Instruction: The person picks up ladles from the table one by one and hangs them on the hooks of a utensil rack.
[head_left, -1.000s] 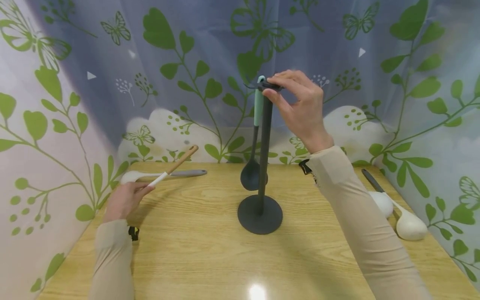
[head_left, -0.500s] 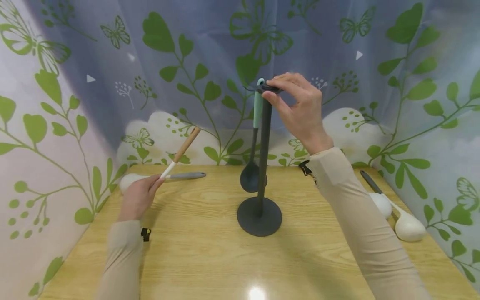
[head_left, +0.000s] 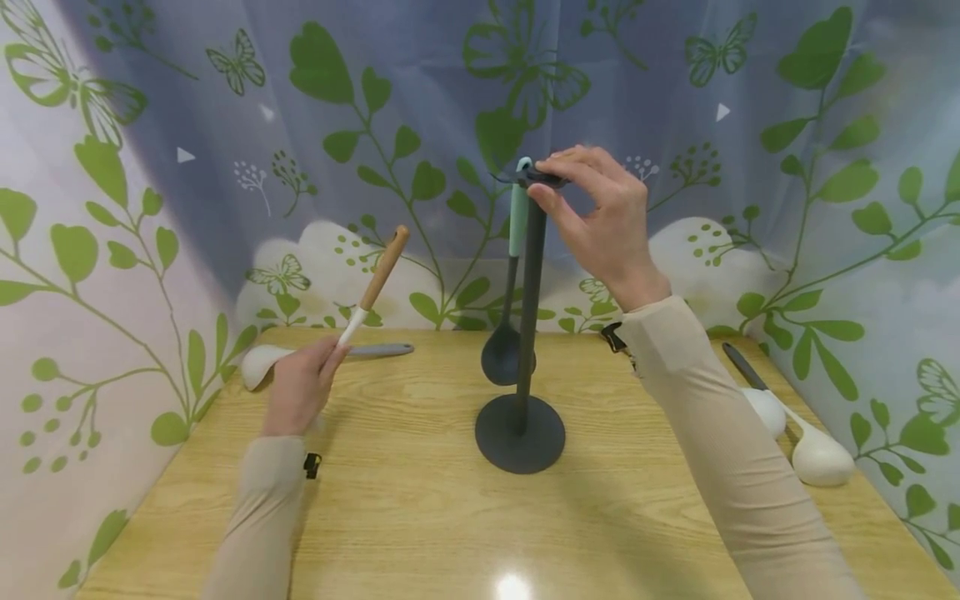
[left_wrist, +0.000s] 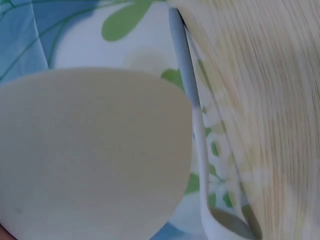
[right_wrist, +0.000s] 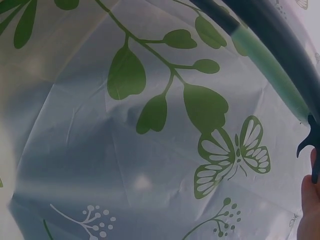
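Note:
My left hand [head_left: 302, 387] grips a white utensil with a wooden handle [head_left: 384, 268] by its white shaft, handle tilted up and right. In the left wrist view its broad, smooth, rounded head [left_wrist: 95, 155] looms large; its exact kind does not show. A dark utensil stand [head_left: 529, 308] with a round base stands mid-table. My right hand [head_left: 600, 217] pinches the hooked top [head_left: 536, 176] of the stand between thumb and fingers. From a hook on its left side hangs a black ladle with a mint-green handle [head_left: 518, 221], bowl down; the right wrist view shows this handle [right_wrist: 272, 75] beside the pole.
A white ladle with a grey handle [head_left: 382, 350] lies at the back left, behind my left hand. At the right edge rest a cream ladle [head_left: 821, 454] and another white utensil [head_left: 765, 412] beside a dark handle [head_left: 744, 364]. A patterned curtain [head_left: 420, 100] surrounds the wooden table [head_left: 420, 517].
My left hand has moved right with the wooden-handled utensil, whose handle has swung up steeper. The right hand stays on the stand's top, and the hanging ladle keeps its place.

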